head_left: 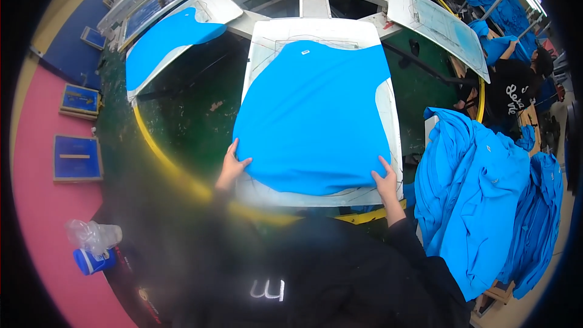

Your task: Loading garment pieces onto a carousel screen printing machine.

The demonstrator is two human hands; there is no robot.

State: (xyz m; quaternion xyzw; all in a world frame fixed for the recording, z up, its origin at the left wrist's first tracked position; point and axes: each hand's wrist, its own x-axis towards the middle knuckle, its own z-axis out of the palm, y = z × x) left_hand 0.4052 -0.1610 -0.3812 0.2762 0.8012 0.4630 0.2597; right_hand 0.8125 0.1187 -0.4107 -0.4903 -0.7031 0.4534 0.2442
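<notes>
A bright blue fabric panel (316,115) lies spread over a white rectangular platen (316,28) in front of me. It has curved cut-outs at its upper corners and a small white label near its top. My left hand (229,169) grips the panel's lower left edge, thumb over the cloth and index finger along the side. At the lower right corner, my right hand (387,183) holds the cloth edge in the same way. The fabric's lower edge sags in a slight curve between the hands, with light creases. Some of my fingers are hidden beneath or behind the edge.
More platens stand around the hub: one at left (182,54) with a blue panel, one at right (434,24) bare. A yellow rail (152,146) curves below them. Blue fabric pieces (473,194) hang piled at my right. Another person (516,88) is at far right.
</notes>
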